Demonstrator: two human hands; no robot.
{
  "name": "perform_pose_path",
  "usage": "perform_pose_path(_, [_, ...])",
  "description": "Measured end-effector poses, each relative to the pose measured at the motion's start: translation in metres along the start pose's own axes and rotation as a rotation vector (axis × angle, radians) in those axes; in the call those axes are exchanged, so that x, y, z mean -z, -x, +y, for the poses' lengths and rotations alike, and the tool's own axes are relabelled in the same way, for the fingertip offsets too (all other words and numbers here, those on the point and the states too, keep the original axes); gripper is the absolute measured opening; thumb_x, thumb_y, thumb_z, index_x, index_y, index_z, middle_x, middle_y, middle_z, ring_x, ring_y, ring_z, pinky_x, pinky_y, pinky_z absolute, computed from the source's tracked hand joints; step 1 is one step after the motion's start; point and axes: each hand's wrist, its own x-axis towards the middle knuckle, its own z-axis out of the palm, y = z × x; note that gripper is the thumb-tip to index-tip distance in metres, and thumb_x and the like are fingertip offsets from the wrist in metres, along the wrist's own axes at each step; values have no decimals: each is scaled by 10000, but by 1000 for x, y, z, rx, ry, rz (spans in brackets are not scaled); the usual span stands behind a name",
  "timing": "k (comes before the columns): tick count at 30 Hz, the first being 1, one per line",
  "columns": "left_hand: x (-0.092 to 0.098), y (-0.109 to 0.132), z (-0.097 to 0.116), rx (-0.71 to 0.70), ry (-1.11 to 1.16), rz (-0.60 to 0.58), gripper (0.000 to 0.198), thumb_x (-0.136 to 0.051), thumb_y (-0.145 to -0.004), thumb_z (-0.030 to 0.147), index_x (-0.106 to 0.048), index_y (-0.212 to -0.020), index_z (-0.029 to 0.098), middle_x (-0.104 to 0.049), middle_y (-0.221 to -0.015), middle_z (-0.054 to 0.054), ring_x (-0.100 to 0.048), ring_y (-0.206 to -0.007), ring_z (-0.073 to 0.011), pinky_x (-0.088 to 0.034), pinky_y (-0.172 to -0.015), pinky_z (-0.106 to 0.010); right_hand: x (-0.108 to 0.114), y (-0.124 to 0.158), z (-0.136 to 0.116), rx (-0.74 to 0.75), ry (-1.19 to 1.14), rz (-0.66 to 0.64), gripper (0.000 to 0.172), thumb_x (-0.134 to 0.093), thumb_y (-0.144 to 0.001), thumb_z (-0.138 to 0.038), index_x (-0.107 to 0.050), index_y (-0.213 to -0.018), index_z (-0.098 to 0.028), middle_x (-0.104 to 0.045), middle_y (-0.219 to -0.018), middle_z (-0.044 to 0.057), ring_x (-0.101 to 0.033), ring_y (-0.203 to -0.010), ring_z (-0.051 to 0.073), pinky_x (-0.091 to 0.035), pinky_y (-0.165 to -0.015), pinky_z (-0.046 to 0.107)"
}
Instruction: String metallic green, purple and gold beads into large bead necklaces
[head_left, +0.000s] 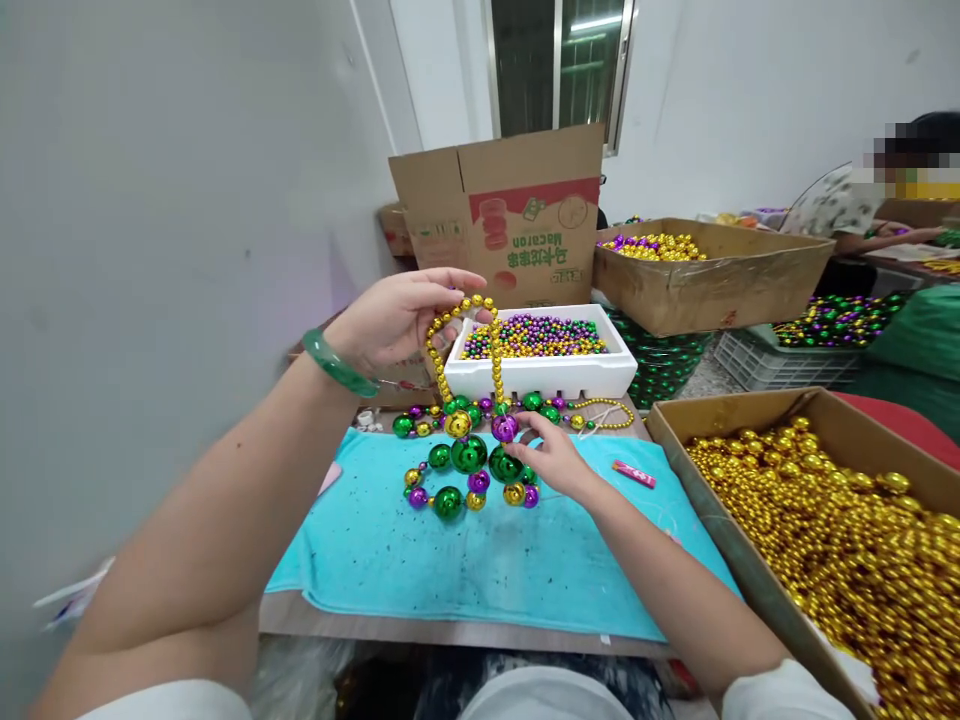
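Observation:
My left hand (pixel 409 325) is raised above the table, its fingers closed on the gold strand of a bead necklace (pixel 496 365). From there the necklace hangs down in a loop, with big green, purple and gold balls at its lower part. My right hand (pixel 551 455) pinches the necklace by a purple ball on its right side. The lowest balls hang over or rest on a turquoise cloth (pixel 450 570); I cannot tell which. Behind them a second bead necklace (pixel 600 410) with a gold strand lies along the cloth's far edge.
A white foam box (pixel 540 378) of small mixed beads stands behind the cloth. To the right is a carton (pixel 679 470) of gold beads, with another carton (pixel 720 290) beyond. A pink packet (pixel 634 474) lies on the cloth. Another person (pixel 832 205) sits far right.

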Motion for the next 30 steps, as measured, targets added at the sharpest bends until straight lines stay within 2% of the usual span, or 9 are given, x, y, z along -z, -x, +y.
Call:
perform_pose_path(4, [-5, 4, -6, 5, -22, -20, 281, -602, -785, 160, -646, -1059, 119, -673, -906, -125, -671, -767, -177, -505, -507, -206, 0, 4, 2, -9, -14, -4, 363, -689, -713, -336, -598, -1034, -193, -647, -949, 38, -585, -793, 158, -465, -658, 281])
perform_pose_path(11, [-10, 9, -19, 42, -76, -55, 309, -670, -713, 186, -672, -1022, 163, -676, -894, -84, -602, -624, -108, -447, -453, -187, -2, 7, 3, -22, -12, -7, 499, -699, -699, -397, -562, -1133, -191, -648, -1027, 59, -580, -924, 196, -447, -762, 323])
perform_pose_path(13, [-10, 10, -22, 50, -71, -76, 321, -661, -709, 186, -668, -1030, 164, -675, -858, -77, -573, -580, -95, -440, -450, -190, -2, 7, 3, -8, -12, -16, 444, -691, -699, -391, -572, -1077, -190, -641, -972, 42, -572, -900, 190, -439, -788, 332])
perform_pose_path(16, [-4, 11, -25, 60, -112, -85, 326, -648, -708, 192, -672, -1032, 169, -656, -762, -63, -523, -507, -88, -409, -422, -199, 0, 8, 3, 8, -60, -51, 253, -633, -710, -339, -565, -903, -191, -594, -811, -3, -549, -781, 160, -441, -748, 315])
perform_pose_path(19, [7, 11, -29, 107, -230, -44, 284, -635, -712, 228, -702, -984, 179, -620, -661, -57, -515, -481, -115, -402, -417, -228, 11, 10, 3, -35, -167, -41, 157, -562, -701, -308, -519, -807, -201, -553, -719, -22, -550, -714, 154, -443, -687, 299])
perform_pose_path(22, [21, 13, -35, 175, -356, -18, 213, -647, -693, 258, -737, -872, 189, -620, -642, -70, -565, -541, -164, -445, -468, -264, 27, 12, 5, -111, -240, -9, 202, -549, -675, -316, -509, -841, -208, -541, -653, -31, -554, -645, 156, -440, -635, 295])
perform_pose_path(26, [32, 16, -44, 192, -432, -22, 109, -663, -657, 263, -740, -707, 204, -634, -640, -66, -591, -603, -185, -458, -506, -255, 46, 13, 5, -161, -190, 61, 327, -582, -636, -328, -542, -933, -199, -540, -655, -34, -523, -591, 148, -421, -581, 286])
perform_pose_path(30, [36, 16, -52, 195, -483, -10, 39, -689, -610, 247, -723, -620, 232, -615, -578, -32, -569, -554, -157, -416, -470, -222, 55, 13, 4, -140, -96, 83, 313, -598, -624, -316, -576, -907, -184, -555, -685, -21, -504, -606, 143, -405, -586, 283])
